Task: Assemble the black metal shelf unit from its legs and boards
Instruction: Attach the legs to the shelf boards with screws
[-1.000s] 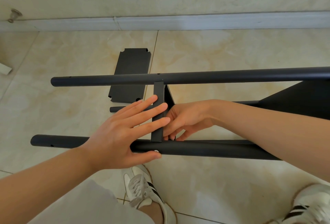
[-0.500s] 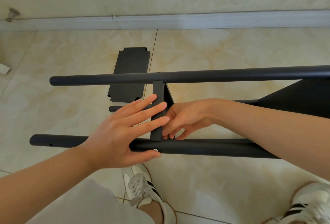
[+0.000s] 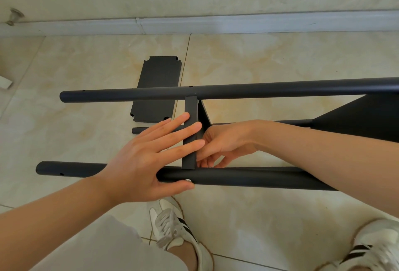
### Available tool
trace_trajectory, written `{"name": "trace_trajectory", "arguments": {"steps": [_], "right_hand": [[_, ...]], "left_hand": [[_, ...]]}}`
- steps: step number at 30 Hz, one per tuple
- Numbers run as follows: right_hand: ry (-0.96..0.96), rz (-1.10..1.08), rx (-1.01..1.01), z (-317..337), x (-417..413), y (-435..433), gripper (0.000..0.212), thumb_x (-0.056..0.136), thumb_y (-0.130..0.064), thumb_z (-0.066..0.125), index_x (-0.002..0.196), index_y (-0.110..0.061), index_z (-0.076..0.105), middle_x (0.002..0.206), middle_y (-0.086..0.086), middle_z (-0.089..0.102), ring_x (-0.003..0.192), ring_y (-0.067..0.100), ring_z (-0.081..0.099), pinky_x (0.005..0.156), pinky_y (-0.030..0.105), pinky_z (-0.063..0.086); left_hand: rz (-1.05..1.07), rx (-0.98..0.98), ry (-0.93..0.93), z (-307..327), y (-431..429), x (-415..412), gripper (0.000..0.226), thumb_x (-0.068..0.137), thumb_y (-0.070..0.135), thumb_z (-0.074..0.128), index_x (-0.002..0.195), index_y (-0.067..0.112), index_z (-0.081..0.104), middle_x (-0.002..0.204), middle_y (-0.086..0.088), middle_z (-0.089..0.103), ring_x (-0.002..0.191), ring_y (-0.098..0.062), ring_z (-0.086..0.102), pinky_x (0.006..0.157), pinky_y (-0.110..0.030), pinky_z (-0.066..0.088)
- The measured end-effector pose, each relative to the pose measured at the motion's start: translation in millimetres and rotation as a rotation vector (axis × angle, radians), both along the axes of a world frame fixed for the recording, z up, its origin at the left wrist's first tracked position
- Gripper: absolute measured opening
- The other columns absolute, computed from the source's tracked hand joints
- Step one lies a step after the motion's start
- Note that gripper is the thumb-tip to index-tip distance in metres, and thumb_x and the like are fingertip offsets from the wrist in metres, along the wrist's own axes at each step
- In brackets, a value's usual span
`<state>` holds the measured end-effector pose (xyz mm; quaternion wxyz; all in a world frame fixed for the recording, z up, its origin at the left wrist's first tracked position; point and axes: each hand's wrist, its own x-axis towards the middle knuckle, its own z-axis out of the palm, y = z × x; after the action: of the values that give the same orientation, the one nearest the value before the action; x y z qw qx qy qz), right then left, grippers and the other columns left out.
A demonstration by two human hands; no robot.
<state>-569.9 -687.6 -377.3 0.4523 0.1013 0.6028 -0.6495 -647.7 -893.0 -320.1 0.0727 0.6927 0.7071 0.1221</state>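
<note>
- Three black tube legs lie level, running nine to three: the far leg, the near leg, and a low leg showing between them, closer to the floor. They look like stiff steel with smooth paint, so probably slippery. I'd take hold close to a joint, not out at a free end.
- At three o'clock a big board sits between the legs, seemingly already fixed.
- At eleven o'clock a loose board lies flat on the floor, partly behind the far leg, not yet fitted. It is thin sheet with notched corners, so I'd guess light with hard edges, and best lifted by the long sides.
- Dead centre, a mid board stands edge-on, spanning far leg to near leg.
- The left hand lies flat with its fingers straight against the mid board's edge and its thumb along the near leg's underside. It presses and grips nothing.
- The right hand reaches in from three o'clock behind that board, fingers curled down at the joint. Whether it pinches anything I cannot tell.
- A screw shows on the near leg by the left thumb tip, so this joint looks to be the one being fastened.
</note>
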Motion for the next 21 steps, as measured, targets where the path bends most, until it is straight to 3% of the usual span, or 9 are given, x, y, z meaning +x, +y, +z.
{"name": "trace_trajectory", "arguments": {"steps": [7, 12, 17, 21], "right_hand": [[0.001, 0.008, -0.06, 1.8, 0.4, 5.5, 0.017, 0.092, -0.022, 0.066, 0.08, -0.021, 0.077, 0.086, -0.001, 0.072, 0.093, 0.019, 0.059, 0.092, 0.035, 0.053], [-0.013, 0.005, -0.087, 1.9, 0.4, 5.7, 0.014, 0.093, -0.019, 0.066, 0.085, -0.019, 0.077, 0.091, 0.002, 0.072, 0.093, 0.019, 0.061, 0.091, 0.036, 0.055], [-0.004, 0.019, -0.081, 2.3, -0.2, 7.1, 0.021, 0.093, -0.023, 0.065, 0.074, -0.022, 0.076, 0.081, -0.001, 0.069, 0.088, 0.017, 0.059, 0.091, 0.036, 0.054], [-0.013, 0.013, -0.072, 1.2, 0.0, 3.6, 0.025, 0.091, -0.031, 0.065, 0.102, -0.01, 0.074, 0.087, 0.002, 0.069, 0.089, 0.018, 0.06, 0.089, 0.037, 0.056]], "left_hand": [[-0.004, 0.005, -0.011, -0.9, -0.5, -0.9, 0.068, 0.088, 0.057, 0.063, 0.143, 0.019, 0.05, 0.155, -0.006, 0.043, 0.15, -0.028, 0.03, 0.117, -0.049, 0.033], [-0.005, 0.011, -0.016, -1.7, -1.2, -1.5, 0.068, 0.088, 0.057, 0.064, 0.143, 0.019, 0.051, 0.155, -0.006, 0.043, 0.15, -0.028, 0.029, 0.118, -0.048, 0.033], [-0.005, 0.006, -0.015, -3.2, -1.9, -1.9, 0.068, 0.089, 0.057, 0.063, 0.144, 0.02, 0.049, 0.156, -0.005, 0.042, 0.151, -0.027, 0.028, 0.119, -0.048, 0.032], [-0.004, 0.007, -0.024, -3.8, -2.0, -2.1, 0.068, 0.088, 0.057, 0.064, 0.143, 0.019, 0.05, 0.156, -0.006, 0.042, 0.151, -0.027, 0.028, 0.118, -0.049, 0.033]]}}
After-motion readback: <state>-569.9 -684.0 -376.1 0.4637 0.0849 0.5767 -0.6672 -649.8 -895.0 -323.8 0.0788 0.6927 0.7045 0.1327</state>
